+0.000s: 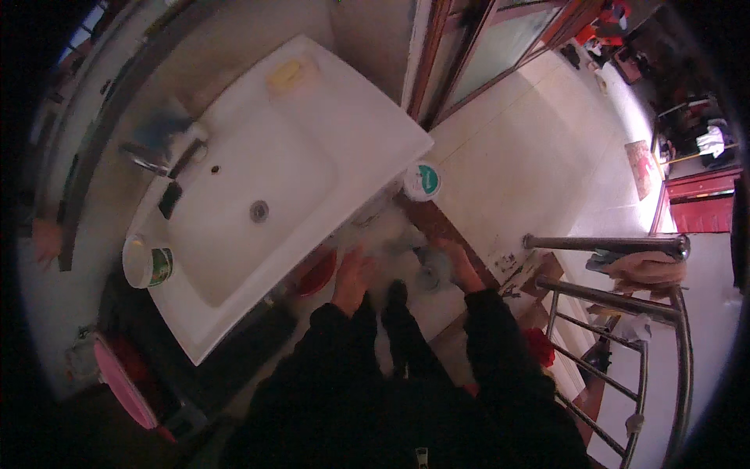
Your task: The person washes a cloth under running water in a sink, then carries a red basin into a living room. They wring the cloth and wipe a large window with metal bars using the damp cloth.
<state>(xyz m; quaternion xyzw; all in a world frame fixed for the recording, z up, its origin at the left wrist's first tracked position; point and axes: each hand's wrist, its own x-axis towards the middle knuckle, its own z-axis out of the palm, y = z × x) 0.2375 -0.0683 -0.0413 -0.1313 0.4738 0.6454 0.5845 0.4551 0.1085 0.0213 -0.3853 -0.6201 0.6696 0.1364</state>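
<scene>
My left hand (355,273) reaches down beside the front edge of a white washbasin (363,168), close to a red bowl (319,273) partly hidden under that edge. To its right, my right hand (459,262) is lowered at about the same height, its fingers bent inward. Between and just beyond the hands is a pale, greyish blurred patch (391,238) whose kind I cannot make out. Dim light and blur hide the fingers of both hands, so what they hold, if anything, does not show. A round lidded white tub (423,181) with a green mark stands beyond my right hand.
A chrome faucet (152,159), a yellow bar of soap (285,76) and a white-and-green tub (147,262) sit around the washbasin. Metal railings (609,301) with a brown cloth (644,270) rise at right. A pink round item (123,383) stands at lower left.
</scene>
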